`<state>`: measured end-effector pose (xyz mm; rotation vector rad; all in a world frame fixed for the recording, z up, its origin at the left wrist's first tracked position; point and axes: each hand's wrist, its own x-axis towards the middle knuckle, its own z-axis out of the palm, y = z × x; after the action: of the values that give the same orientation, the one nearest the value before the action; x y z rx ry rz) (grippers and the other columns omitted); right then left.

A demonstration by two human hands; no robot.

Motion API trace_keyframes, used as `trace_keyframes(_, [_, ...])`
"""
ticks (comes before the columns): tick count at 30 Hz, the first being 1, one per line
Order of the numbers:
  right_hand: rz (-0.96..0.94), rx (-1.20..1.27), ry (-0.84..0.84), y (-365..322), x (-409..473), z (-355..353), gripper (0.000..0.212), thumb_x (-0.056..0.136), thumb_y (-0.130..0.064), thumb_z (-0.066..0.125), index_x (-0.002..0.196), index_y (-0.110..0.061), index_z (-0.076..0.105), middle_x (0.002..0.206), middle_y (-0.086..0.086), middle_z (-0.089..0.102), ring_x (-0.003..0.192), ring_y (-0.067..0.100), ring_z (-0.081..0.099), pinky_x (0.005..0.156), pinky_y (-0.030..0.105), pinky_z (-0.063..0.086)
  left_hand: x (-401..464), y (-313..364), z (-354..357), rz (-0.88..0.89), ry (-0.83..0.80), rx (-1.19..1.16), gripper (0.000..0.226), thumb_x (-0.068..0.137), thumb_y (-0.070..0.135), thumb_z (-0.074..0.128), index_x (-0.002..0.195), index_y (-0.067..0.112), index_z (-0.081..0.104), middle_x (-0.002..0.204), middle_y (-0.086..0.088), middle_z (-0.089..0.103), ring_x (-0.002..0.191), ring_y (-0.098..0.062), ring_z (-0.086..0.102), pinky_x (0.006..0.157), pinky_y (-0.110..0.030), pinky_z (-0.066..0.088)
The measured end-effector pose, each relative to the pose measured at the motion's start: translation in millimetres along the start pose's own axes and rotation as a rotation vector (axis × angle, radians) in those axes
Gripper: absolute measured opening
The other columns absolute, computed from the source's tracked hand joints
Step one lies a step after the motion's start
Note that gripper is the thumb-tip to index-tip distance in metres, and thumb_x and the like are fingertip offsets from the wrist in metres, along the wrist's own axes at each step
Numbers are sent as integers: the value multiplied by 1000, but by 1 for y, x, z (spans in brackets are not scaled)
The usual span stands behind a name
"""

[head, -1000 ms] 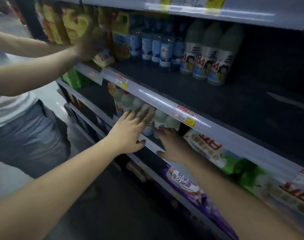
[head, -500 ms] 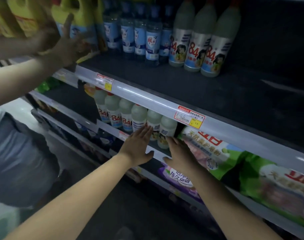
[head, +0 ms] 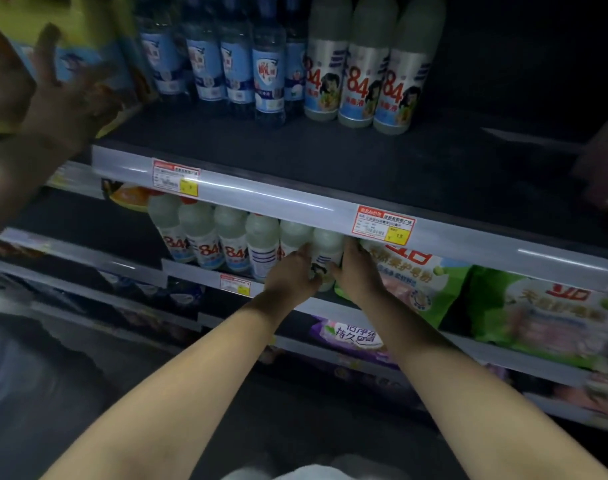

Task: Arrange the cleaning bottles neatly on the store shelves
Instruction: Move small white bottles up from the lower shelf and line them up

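A row of white "84" disinfectant bottles (head: 233,240) stands on the second shelf, under a grey price rail (head: 278,199). My left hand (head: 290,277) and my right hand (head: 356,271) clasp the rightmost bottle (head: 326,249) of that row from both sides, fingers against its body. Its lower part is hidden by my hands. On the shelf above stand three more 84 bottles (head: 359,74) and several blue-labelled bottles (head: 240,64).
Another person's hand (head: 58,98) reaches at yellow jugs (head: 70,36) on the upper shelf, far left. Green and white detergent bags (head: 503,303) lie right of my hands. Purple packs (head: 354,337) fill the shelf below. The upper shelf's right half (head: 468,161) is dark.
My two hands have moved up and inward from the shelf edge and closed around the rightmost bottle. The view has shifted closer to the shelves.
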<state>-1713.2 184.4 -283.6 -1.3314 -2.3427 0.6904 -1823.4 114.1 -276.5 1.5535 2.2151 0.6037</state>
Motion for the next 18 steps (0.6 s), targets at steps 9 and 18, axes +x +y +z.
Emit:
trace_keyframes(9, [200, 244, 34, -8, 21, 18, 61, 72, -14, 75, 122, -5, 41, 118, 18, 54, 109, 32, 52, 86, 34, 43, 6, -5, 5, 41, 84, -80, 42, 82, 20, 56, 122, 10, 50, 112, -14, 65, 101, -31, 61, 77, -36, 49])
trace_keyframes(18, [142, 366, 92, -13, 9, 28, 80, 61, -16, 82, 129, -8, 39, 128, 11, 50, 118, 22, 47, 91, 20, 35, 6, -16, 10, 13, 114, -133, 39, 81, 19, 62, 116, 6, 51, 108, -16, 66, 100, -35, 60, 75, -35, 43])
